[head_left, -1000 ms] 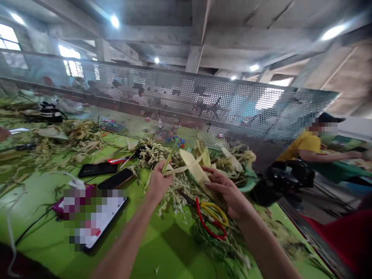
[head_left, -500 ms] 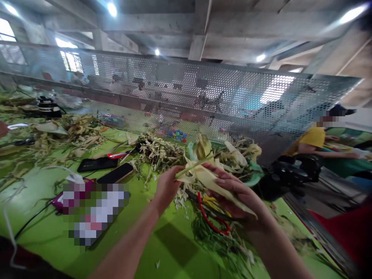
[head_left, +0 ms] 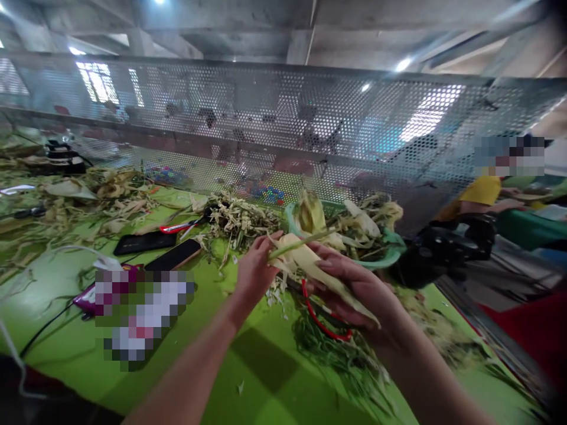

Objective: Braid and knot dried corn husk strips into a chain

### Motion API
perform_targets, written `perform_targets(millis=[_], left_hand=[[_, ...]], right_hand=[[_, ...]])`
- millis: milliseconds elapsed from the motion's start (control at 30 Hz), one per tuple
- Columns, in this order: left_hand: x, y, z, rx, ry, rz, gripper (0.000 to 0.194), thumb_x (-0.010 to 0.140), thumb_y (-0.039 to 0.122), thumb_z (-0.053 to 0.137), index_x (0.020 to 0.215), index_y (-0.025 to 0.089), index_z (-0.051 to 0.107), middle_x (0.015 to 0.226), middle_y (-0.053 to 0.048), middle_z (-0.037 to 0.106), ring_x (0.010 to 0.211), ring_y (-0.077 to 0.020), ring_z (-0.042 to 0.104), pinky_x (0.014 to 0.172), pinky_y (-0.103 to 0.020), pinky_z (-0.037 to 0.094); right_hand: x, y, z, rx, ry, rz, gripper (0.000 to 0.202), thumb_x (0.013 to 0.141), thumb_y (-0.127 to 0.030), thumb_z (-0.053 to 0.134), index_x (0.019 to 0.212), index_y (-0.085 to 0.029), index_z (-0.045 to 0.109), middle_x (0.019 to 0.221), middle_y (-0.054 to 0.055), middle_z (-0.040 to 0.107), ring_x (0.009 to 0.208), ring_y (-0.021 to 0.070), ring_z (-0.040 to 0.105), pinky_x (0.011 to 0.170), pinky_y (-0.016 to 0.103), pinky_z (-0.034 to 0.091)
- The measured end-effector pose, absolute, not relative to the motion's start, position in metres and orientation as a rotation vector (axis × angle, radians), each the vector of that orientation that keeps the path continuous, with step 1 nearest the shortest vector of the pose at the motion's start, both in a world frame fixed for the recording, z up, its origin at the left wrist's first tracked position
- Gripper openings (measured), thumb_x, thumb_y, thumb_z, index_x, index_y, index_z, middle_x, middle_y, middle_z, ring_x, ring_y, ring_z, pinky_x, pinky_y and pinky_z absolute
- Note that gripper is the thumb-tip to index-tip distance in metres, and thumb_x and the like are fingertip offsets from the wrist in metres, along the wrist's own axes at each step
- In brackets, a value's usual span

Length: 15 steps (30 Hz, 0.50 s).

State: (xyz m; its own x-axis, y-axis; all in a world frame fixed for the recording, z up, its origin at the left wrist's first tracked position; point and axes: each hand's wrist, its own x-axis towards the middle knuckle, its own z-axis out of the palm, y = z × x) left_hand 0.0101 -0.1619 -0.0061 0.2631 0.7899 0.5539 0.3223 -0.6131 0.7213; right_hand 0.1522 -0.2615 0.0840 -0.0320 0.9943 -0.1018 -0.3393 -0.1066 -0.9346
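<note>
My left hand (head_left: 257,270) is closed around one end of a green stem (head_left: 305,241) and the pale husk leaf beside it. In my right hand (head_left: 358,289) lies the wide cream corn husk (head_left: 325,276), gripped between thumb and fingers, its pointed tip hanging toward my wrist. Both hands hold the piece above the table. Under my right hand sit a red curved handle (head_left: 325,324), partly hidden, and a heap of thin green strips (head_left: 341,360). Just beyond my hands stands a green basket (head_left: 390,258) filled with dry husks.
A green table (head_left: 266,360) carries husk scraps (head_left: 239,221), a red-handled cutter (head_left: 177,228), two dark phones (head_left: 172,255) and a purple box (head_left: 104,292). A perforated metal screen (head_left: 248,124) runs along the back. A person in yellow (head_left: 478,192) is at the right.
The whole view has tilted down slightly. The left fingers have risen a little against the husk, and the stem lies a bit flatter. Both hands still hold the piece.
</note>
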Motion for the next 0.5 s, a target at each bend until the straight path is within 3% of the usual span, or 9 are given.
perform_targets(millis=[100,167,333,433,500], left_hand=[[0.012,-0.164,-0.006,2.068,0.962,1.365,0.069,0.071,0.01,0.062,0.135,0.029,0.045,0.134,-0.008,0.053,0.11,-0.0237,0.057,0.091,-0.033,0.046],[0.013,-0.166,-0.005,2.024,0.953,1.381,0.067,0.071,0.008,0.061,0.133,0.029,0.049,0.132,-0.007,0.055,0.109,-0.0237,0.058,0.09,-0.033,0.046],[0.013,-0.171,-0.003,1.765,0.935,1.412,0.041,0.067,0.0,0.054,0.095,0.025,0.07,0.102,-0.003,0.068,0.089,-0.019,0.061,0.08,-0.027,0.045],[0.016,-0.175,-0.002,1.478,0.958,1.362,0.016,0.072,0.012,0.057,0.08,0.018,0.068,0.073,-0.002,0.064,0.065,-0.0143,0.055,0.061,-0.023,0.041],[0.018,-0.175,-0.002,1.28,0.978,1.262,0.012,0.075,0.023,0.058,0.08,0.016,0.066,0.065,-0.001,0.06,0.055,-0.0116,0.048,0.052,-0.022,0.037]], right_hand=[[0.153,-0.26,0.08,-1.005,-0.887,1.454,0.039,0.07,-0.019,0.061,0.108,-0.023,0.064,0.083,0.003,0.07,0.049,0.0117,0.062,0.035,0.017,0.048],[0.151,-0.261,0.078,-0.996,-0.891,1.473,0.038,0.07,-0.02,0.062,0.108,-0.023,0.065,0.083,0.003,0.07,0.05,0.0117,0.063,0.038,0.017,0.049],[0.148,-0.263,0.08,-0.949,-0.871,1.524,0.033,0.075,-0.027,0.065,0.108,-0.023,0.066,0.08,0.003,0.07,0.057,0.0115,0.064,0.053,0.019,0.054],[0.156,-0.258,0.079,-0.916,-0.883,1.402,0.033,0.085,-0.042,0.055,0.111,-0.023,0.063,0.093,0.006,0.071,0.071,0.0148,0.066,0.067,0.027,0.056],[0.165,-0.251,0.075,-0.93,-0.936,1.232,0.036,0.086,-0.045,0.053,0.115,-0.024,0.06,0.105,0.007,0.069,0.081,0.0164,0.065,0.074,0.03,0.054]])
